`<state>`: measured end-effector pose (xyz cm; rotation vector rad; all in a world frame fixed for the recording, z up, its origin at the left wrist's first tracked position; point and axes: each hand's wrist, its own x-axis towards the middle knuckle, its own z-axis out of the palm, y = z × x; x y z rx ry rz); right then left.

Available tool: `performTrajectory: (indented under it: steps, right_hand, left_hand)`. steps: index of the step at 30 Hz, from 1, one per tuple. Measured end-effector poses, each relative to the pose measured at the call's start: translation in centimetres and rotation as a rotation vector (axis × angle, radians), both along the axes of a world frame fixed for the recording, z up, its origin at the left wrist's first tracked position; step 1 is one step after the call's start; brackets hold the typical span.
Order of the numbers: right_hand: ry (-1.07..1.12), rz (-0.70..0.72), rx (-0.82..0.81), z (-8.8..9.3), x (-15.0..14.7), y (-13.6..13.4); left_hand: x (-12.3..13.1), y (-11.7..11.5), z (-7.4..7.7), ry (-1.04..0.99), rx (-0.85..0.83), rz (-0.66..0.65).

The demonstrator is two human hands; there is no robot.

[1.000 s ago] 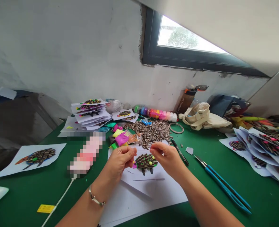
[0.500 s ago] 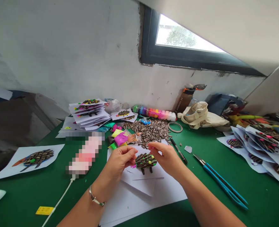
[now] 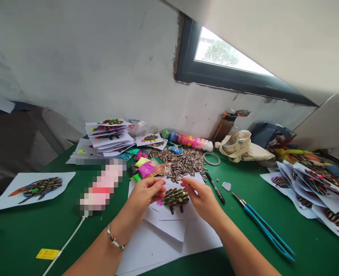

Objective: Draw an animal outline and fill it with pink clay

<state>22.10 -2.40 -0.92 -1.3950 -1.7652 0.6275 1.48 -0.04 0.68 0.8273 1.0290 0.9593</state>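
Note:
A hedgehog picture made of striped sunflower seeds (image 3: 176,197) lies on white paper (image 3: 169,234), with dabs of bright clay on it. My left hand (image 3: 146,195) is just left of it, fingertips drawn together beside a pink scrap (image 3: 159,203). My right hand (image 3: 202,197) is at its upper right, with fingertips pinched close to the seeds. Anything small between either hand's fingers is hidden. A metal bracelet (image 3: 114,237) circles my left wrist.
Loose sunflower seeds (image 3: 180,163) and clay packets (image 3: 148,168) lie beyond my hands on the green table (image 3: 28,226). Blue-handled scissors (image 3: 265,228) and a black pen (image 3: 215,188) are to the right. Stacked seed pictures (image 3: 108,134) and a pixelated object (image 3: 102,188) are to the left.
The whole view has tilted and shifted slightly as my head moved. Both hands stay at the hedgehog, with my right fingertips a little lower over it.

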Motion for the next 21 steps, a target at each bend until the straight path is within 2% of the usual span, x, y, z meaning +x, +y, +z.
performTrajectory:
  steps: [6, 8, 15, 21]
  right_hand:
    - [-0.156, 0.060, 0.247, -1.3, 0.4, 0.3]
    - [-0.229, 0.064, 0.279, -1.5, 0.3, 0.4]
    - [-0.451, 0.039, 0.231, -2.3, -0.2, 0.3]
    - [-0.278, 0.029, 0.205, -2.0, 0.9, 0.7]
  left_hand:
    - [0.0, 0.2, -0.5, 0.021, -0.020, 0.003]
    - [0.1, 0.2, -0.5, 0.023, -0.010, -0.002]
    - [0.1, 0.2, -0.3, 0.028, 0.001, 0.027]
    - [0.1, 0.2, -0.4, 0.021, 0.019, 0.025]
